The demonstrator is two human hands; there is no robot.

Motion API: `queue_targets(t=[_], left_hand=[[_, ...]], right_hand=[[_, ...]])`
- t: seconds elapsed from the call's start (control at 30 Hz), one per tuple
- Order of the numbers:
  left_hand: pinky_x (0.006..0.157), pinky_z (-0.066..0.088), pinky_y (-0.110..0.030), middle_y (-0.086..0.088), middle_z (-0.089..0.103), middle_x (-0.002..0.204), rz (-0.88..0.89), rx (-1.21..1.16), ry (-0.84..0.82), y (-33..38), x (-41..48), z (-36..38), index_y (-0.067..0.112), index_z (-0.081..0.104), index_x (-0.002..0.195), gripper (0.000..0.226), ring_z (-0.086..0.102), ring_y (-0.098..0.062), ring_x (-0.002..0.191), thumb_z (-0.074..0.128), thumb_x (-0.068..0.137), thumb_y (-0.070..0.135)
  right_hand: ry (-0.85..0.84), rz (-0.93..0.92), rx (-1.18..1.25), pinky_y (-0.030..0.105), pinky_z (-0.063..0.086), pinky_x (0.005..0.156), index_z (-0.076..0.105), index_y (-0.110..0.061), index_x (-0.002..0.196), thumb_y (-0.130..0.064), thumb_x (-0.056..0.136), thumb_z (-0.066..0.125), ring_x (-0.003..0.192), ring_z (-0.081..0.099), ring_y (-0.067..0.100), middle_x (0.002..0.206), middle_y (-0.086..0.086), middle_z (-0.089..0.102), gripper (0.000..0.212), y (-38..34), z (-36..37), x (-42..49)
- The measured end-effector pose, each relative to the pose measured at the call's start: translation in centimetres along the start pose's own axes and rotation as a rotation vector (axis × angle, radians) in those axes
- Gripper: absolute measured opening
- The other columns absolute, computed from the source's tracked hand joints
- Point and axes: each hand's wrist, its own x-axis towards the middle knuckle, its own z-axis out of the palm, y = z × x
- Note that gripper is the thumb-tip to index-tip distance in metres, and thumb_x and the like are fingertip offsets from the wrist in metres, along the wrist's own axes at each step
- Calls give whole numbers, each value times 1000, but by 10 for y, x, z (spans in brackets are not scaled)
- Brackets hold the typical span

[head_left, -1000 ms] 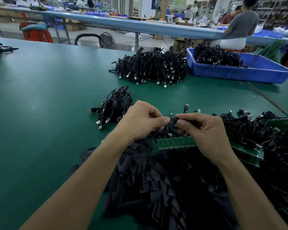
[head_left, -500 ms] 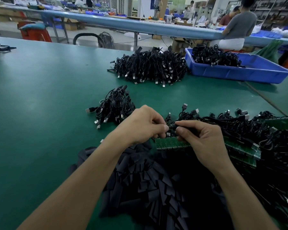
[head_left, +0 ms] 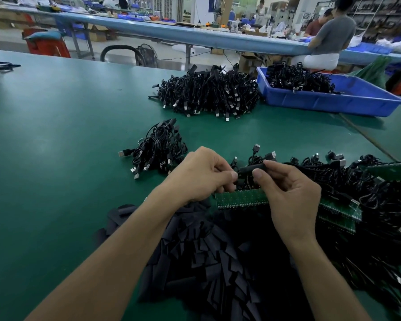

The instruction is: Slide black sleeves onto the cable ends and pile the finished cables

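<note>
While both hands are working together over the surface (head_left: 56,135), the left hand (head_left: 202,174) is pinching one end of a black sleeve (head_left: 252,168) and the right hand (head_left: 289,193) is pinching the other. A cable end is probably going in, though that is hard to see. Being light, soft tubing, it is likely flattening easily, so gripping gently near its mouth is looking wise. Loose sleeves (head_left: 206,262) are lying beneath the wrists, and a small cable pile (head_left: 158,149) is sitting just beyond the left hand.

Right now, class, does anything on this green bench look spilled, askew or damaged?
Nothing stands out. The left hand and right hand pinch one black sleeve; a small cable pile sits beyond, loose sleeves heaped nearest.
</note>
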Motion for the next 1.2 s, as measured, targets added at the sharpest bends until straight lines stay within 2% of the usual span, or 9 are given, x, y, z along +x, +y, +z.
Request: queue_targets(t=[0.17,0.3,0.43,0.57,0.7,0.8,0.97,1.1,1.2], left_hand=[[74,61,-52,6,76,71,24,-34,39,2,-1,6,20,76,81,14,71,-14,67,69,94,22],[72,61,-53,4,76,71,36,-84,82,2,-1,12,21,76,80,14,69,-8,62,70,93,20],[73,63,-43,6,75,70,62,-97,78,1,-1,20,22,76,78,15,68,-4,61,71,92,18],[66,56,-24,5,76,70,82,-108,50,-1,0,27,16,77,81,14,69,-4,61,70,93,16],[71,59,-28,6,76,72,89,-131,50,1,1,28,19,77,83,13,70,-6,65,69,94,19],[77,61,-37,8,76,76,103,-55,50,4,1,20,27,76,84,8,71,-10,73,72,91,29],[82,58,-29,10,75,89,20,157,-122,1,0,-1,25,76,98,19,70,-6,86,81,82,33],[51,43,-12,16,65,64,24,248,-22,-3,2,-5,26,76,84,14,55,-6,55,72,90,39],[48,36,-19,18,54,49,56,309,173,-5,2,-9,28,77,89,22,45,-1,43,66,93,45]], right_hand=[[13,23,124,24,58,80,72,-31,110,-31,78,75,87,74,13,93,-6,78,32,-2,7,-4],[21,3,151,20,57,79,70,-32,112,-15,84,76,82,71,5,93,-11,77,34,-2,8,-4],[23,8,154,17,56,78,70,-35,111,-28,78,76,83,72,6,93,-12,77,35,-4,8,-5],[24,-8,154,17,56,76,71,-35,109,-14,83,77,83,73,6,90,-10,77,34,-4,9,-5],[14,-4,168,19,56,73,67,-35,105,-8,87,75,80,72,7,85,-8,77,34,-6,5,-3],[-1,5,196,20,55,66,61,-27,100,-7,87,75,73,72,10,82,-5,76,28,-10,1,-2],[27,74,283,22,55,61,57,-21,102,-7,89,72,71,72,19,80,4,75,25,-18,-5,6],[63,105,309,22,56,63,56,-20,103,-5,90,70,71,73,19,78,4,75,24,-19,-4,9],[40,64,230,23,57,67,55,-27,111,-12,93,68,77,74,19,85,4,76,27,-18,-5,8]])
